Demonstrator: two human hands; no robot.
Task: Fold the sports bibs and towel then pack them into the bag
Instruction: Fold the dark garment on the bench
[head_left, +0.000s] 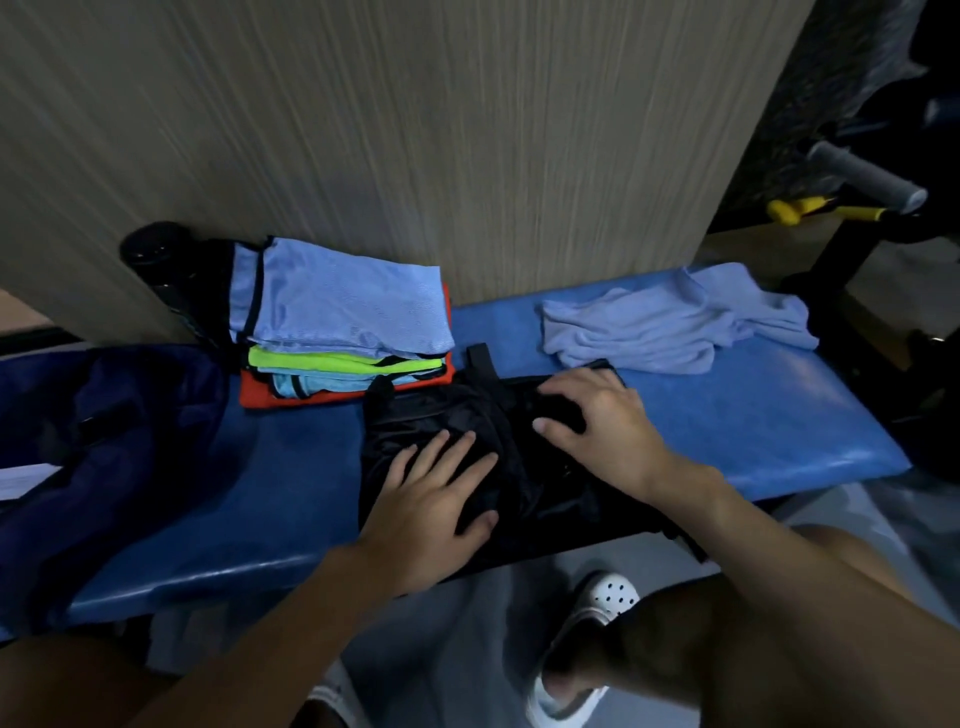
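A black bag (524, 478) lies flat on the blue padded bench (753, 421) in front of me. My left hand (436, 499) rests on its left part with fingers spread and straight. My right hand (597, 421) presses on its right part, fingers slightly bent over the fabric. Behind the bag on the left is a stack of folded bibs (337, 317): light blue on top, then green, light blue and orange. A crumpled light blue towel (665, 322) lies unfolded at the back right of the bench.
A dark navy bag or garment (98, 447) covers the bench's left end. A black bottle (156, 249) leans against the wooden wall behind the bibs. A grey-handled exercise machine (867, 176) with yellow parts stands at the right. My legs and white clogs (602, 608) are below.
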